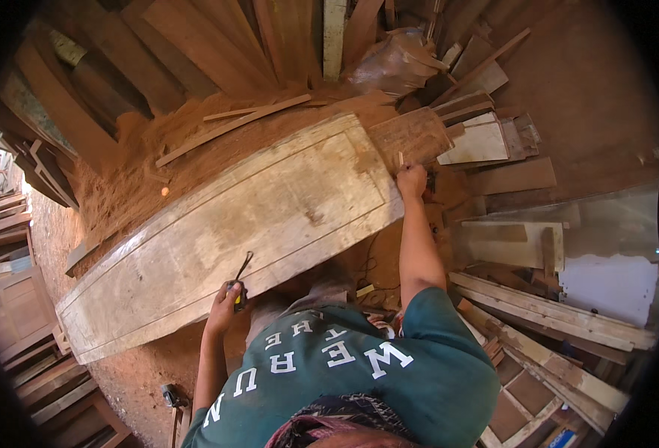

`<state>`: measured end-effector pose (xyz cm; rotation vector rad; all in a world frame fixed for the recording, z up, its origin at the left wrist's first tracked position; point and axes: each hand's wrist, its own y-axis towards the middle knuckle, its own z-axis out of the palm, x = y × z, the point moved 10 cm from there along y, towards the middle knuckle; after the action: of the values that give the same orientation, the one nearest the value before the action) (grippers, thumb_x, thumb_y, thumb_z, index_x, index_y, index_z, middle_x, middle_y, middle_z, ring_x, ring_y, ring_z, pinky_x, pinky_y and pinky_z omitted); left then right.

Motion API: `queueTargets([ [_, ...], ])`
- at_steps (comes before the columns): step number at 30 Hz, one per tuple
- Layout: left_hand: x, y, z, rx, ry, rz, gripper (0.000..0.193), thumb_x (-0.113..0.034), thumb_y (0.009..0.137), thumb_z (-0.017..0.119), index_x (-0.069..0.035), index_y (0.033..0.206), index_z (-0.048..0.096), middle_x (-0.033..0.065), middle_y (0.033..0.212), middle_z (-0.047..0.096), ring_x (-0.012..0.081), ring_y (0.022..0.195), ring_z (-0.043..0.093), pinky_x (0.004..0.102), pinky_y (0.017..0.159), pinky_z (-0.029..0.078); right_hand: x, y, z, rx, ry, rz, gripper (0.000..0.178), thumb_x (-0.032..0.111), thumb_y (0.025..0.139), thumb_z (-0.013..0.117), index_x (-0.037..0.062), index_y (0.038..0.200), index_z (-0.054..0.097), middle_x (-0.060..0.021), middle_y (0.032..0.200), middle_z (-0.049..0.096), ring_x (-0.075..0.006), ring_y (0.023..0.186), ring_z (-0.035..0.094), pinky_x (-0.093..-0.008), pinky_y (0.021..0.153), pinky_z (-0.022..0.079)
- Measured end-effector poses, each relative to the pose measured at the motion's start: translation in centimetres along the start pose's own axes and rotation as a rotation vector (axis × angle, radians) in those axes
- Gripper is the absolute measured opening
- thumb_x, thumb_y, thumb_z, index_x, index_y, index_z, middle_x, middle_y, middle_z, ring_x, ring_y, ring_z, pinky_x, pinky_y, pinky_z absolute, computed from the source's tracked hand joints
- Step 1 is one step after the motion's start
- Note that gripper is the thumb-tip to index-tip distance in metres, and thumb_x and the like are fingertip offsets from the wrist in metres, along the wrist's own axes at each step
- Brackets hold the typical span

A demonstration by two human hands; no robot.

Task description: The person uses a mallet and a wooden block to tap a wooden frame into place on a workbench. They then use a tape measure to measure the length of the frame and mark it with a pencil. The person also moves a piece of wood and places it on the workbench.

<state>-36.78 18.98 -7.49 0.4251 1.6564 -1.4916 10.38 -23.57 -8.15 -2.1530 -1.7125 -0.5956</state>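
A long pale wooden panel, its surface stained and marked with lines along its edges, lies slantwise in front of me. At its near edge my left hand is closed around a black and yellow tape measure, whose black wrist strap lies on the panel. My right hand is closed at the panel's right end. A short pale stick shows at its fingertips; its kind is too small to tell. No drawn-out tape blade can be seen.
Sawdust is heaped behind the panel, with a thin wood strip on it. A brown board adjoins the right end. Planks are stacked at right, wooden door panels at left. A dark cord lies below.
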Motion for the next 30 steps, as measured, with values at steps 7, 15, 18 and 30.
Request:
queueTargets([
  [7,-9.6,10.5,17.4,-0.008,0.162,0.029,0.038,-0.032,0.098,0.071,-0.005,0.121,0.06,0.0038,0.094,0.061,0.0151,0.089,0.058,0.0283,0.081,0.047,-1.1,7.4,5.2,0.244,0.131,-0.168,0.03,0.028,0.095,0.07,0.0053,0.115,0.069,-0.0187,0.099,0.072,-0.0344,0.092,0.069,-0.0424,0.079,0.055],
  [15,-24.2,16.4,37.2,0.234,0.639,0.734,0.071,-0.02,0.086,0.081,-0.005,0.146,0.046,0.0238,0.144,0.049,0.0411,0.135,0.049,0.0446,0.111,0.044,3.9,-5.0,5.9,1.092,1.059,0.242,0.056,0.044,0.098,0.068,0.0049,0.136,0.055,-0.0119,0.131,0.06,-0.0214,0.117,0.062,-0.0352,0.086,0.057],
  [18,-25.8,15.8,39.5,0.269,0.768,0.758,0.061,-0.019,0.088,0.077,-0.007,0.142,0.052,0.0227,0.143,0.051,0.0433,0.133,0.049,0.0452,0.11,0.044,-4.0,3.5,8.1,0.683,0.865,0.157,0.06,0.046,0.092,0.075,0.0031,0.13,0.056,-0.0143,0.123,0.064,-0.024,0.104,0.068,-0.0359,0.073,0.06],
  [30,-10.2,13.2,25.0,0.209,0.871,0.304,0.045,-0.018,0.091,0.073,-0.004,0.132,0.061,0.0226,0.122,0.066,0.0387,0.105,0.068,0.0431,0.09,0.055,-17.3,19.3,6.2,-0.019,0.453,0.305,0.063,0.039,0.088,0.08,0.0006,0.131,0.055,-0.0173,0.104,0.069,-0.0252,0.088,0.07,-0.036,0.066,0.058],
])
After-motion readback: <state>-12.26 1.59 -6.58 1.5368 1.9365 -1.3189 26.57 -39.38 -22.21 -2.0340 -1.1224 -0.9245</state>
